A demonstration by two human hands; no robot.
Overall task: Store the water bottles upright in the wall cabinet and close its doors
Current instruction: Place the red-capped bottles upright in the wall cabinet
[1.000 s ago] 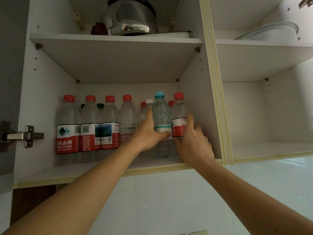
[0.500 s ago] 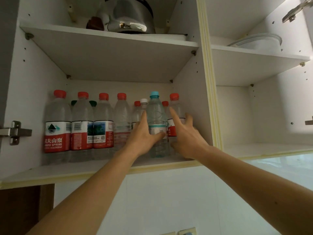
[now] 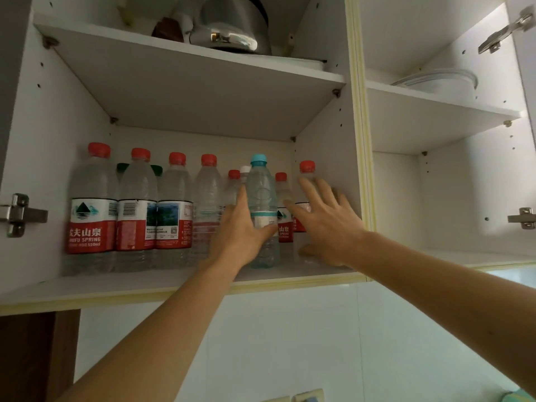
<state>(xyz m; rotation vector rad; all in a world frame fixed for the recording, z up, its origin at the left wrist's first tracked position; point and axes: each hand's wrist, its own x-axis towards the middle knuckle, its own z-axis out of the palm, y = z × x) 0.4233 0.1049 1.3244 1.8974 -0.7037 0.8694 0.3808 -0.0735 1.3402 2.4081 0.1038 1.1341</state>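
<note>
Several clear water bottles with red caps [image 3: 92, 210] stand upright in a row on the lower shelf [image 3: 121, 281] of the open wall cabinet. My left hand [image 3: 242, 230] grips a blue-capped bottle [image 3: 262, 195] standing near the row's right end. My right hand [image 3: 324, 219] is spread with straight fingers in front of the rightmost red-capped bottle [image 3: 307, 169], against the cabinet's right wall; whether it touches the bottle is unclear. More bottles stand behind, partly hidden.
A metal kettle [image 3: 232, 27] sits on the upper shelf. The right compartment holds a white lidded dish [image 3: 441, 82] on its upper shelf. Door hinges show at the left [image 3: 17, 214] and right [image 3: 525, 217] edges. White wall tiles lie below the cabinet.
The rightmost red-capped bottle now stands further right, apart from the blue-capped one. My right hand has opened and spread. My left hand stays on the blue-capped bottle.
</note>
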